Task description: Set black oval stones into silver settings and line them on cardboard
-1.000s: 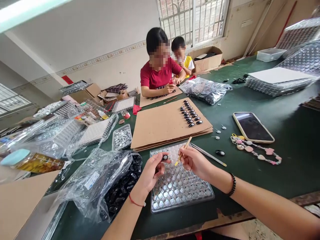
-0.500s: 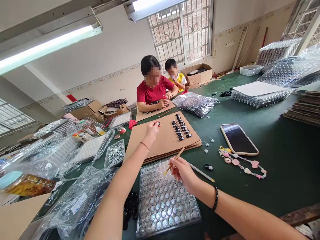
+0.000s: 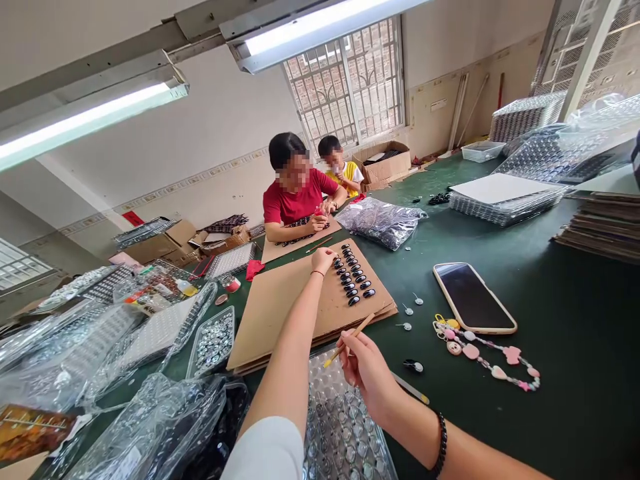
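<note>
The left hand (image 3: 324, 260) is beside black pieces (image 3: 351, 293) — its fingers' hold unclear — while the right hand (image 3: 367, 367) pinches a stick (image 3: 362, 326).

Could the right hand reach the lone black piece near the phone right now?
Probably yes: the black piece lies near the right hand with nothing apparent between them, though that hand holds a yellow-tipped stick, possibly hampering its grip.

A thin red cord (image 3: 317, 272) circles the wrist of the bare left hand (image 3: 323, 260), a plain white sleeve (image 3: 274, 448) covers that arm higher up, and a bracelet (image 3: 441, 445) of round black beads rings the wrist of the bare right hand (image 3: 366, 368).
</note>
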Demonstrator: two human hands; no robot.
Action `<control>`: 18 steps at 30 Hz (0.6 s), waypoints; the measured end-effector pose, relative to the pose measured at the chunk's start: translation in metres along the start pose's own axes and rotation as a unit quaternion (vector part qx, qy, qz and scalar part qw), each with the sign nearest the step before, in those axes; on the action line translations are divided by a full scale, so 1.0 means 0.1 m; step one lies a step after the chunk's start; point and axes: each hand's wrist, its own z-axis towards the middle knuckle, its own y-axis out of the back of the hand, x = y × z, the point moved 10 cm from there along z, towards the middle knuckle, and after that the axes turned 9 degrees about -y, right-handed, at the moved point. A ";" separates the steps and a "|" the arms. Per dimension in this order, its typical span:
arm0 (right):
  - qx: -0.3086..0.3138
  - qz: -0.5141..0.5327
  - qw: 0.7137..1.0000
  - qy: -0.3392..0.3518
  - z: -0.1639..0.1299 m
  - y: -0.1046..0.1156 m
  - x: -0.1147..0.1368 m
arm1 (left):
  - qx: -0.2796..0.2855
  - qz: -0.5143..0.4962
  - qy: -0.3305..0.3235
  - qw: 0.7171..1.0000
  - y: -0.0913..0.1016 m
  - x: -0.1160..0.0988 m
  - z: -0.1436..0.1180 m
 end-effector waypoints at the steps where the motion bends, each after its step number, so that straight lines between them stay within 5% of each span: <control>1: 0.002 0.000 1.000 -0.005 -0.01 -0.01 -0.02 | 0.002 0.012 -0.006 1.000 -0.02 0.01 0.00; 7: 0.016 -0.016 1.000 -0.010 -0.03 -0.08 -0.11 | -0.015 0.059 -0.040 0.997 -0.06 -0.04 -0.04; 18: 0.008 -0.015 1.000 -0.006 -0.01 -0.07 -0.10 | -0.060 0.084 -0.118 0.988 0.16 -0.20 -0.29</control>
